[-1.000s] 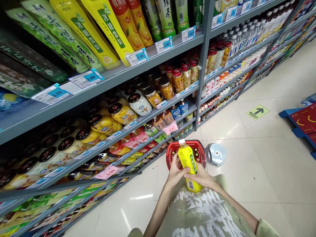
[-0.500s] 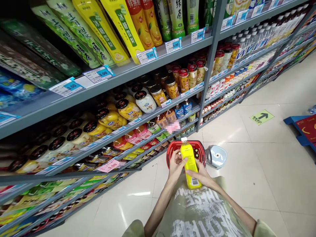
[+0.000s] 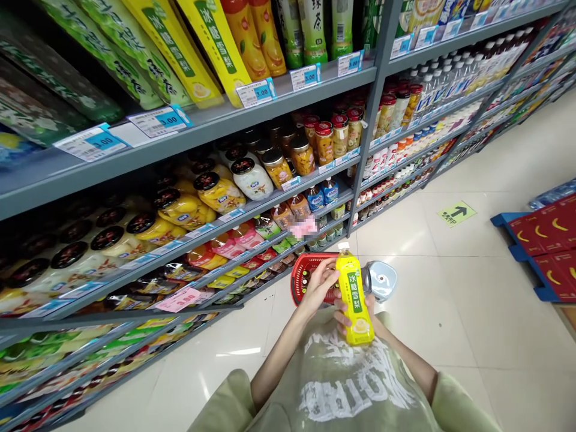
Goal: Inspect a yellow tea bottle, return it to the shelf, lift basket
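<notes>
A yellow bottle [image 3: 353,300] with a white cap and a green label stands nearly upright in front of my chest, label facing me. My left hand [image 3: 320,282] touches its upper left side with the fingertips. Wrapped around the lower part from behind is my right hand [image 3: 369,309], its fingertips showing at the left edge of the bottle. Behind the hands, a red shopping basket [image 3: 299,277] sits low, with some small items in it that I cannot make out.
Grey shelves [image 3: 315,99] with bottles, jars and price tags run along the left and ahead. A silvery round-cornered object [image 3: 381,281] is beside the basket. Red boxes [image 3: 553,231] on a blue pallet stand at the right. A green arrow sign [image 3: 456,213] marks the tiled floor.
The bottle has turned from its barcode side to its front label. My right hand has shifted behind it, and my left hand has moved to its upper side. The view has shifted slightly right.
</notes>
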Tool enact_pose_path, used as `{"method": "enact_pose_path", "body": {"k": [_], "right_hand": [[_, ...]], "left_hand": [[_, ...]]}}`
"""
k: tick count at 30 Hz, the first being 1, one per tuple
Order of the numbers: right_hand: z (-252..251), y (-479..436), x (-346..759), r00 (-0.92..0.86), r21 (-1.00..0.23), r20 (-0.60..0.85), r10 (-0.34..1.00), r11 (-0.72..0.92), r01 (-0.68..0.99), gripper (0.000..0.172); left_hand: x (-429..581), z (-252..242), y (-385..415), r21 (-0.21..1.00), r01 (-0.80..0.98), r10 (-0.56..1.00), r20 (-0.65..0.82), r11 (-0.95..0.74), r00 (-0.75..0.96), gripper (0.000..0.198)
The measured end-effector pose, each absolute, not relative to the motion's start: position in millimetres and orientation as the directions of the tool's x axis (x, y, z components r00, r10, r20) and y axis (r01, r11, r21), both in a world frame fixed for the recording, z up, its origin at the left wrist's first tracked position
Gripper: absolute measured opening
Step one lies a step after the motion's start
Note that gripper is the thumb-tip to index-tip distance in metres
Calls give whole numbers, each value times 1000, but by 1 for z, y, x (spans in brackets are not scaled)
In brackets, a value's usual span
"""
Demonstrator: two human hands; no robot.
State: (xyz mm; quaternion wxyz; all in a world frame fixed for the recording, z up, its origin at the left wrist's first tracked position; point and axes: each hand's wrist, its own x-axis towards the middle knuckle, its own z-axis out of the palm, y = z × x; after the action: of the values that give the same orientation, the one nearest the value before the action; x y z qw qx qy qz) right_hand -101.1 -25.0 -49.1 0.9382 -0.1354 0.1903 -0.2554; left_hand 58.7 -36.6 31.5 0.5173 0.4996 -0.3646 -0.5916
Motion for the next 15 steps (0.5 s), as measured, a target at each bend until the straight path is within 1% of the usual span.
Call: {"method": "enact_pose_path", "body": {"k": [3,5,8,10,12,15], "right_hand": [[-53,-27,-104,780,-277,-299,-549,833,480,63],[-49,-31,-106,760,-255,-303,-575,817,517,58],[-35,-36,-108,754,-186,-295,-587,809,558,47],[-27,-36,-108,765,-158,-293,-573,819,552,46],[-21,-31,-107,770,-177,-314,-555,831,527,45],[-21,-18,-107,739,-291,-408,-536,844,452,47]], "left_hand": [[50,28,-36,939,268,-976,-218,-214,-13,63],[49,28,-35,933,272,-972,-234,-234,-35,66],[52,29,-35,934,262,-970,-233,-244,-74,60],[54,30,-34,935,258,-970,-231,-244,-81,56],[56,30,-32,937,255,-971,-232,-238,-55,56],[59,29,-27,945,237,-972,-233,-226,4,62]]}}
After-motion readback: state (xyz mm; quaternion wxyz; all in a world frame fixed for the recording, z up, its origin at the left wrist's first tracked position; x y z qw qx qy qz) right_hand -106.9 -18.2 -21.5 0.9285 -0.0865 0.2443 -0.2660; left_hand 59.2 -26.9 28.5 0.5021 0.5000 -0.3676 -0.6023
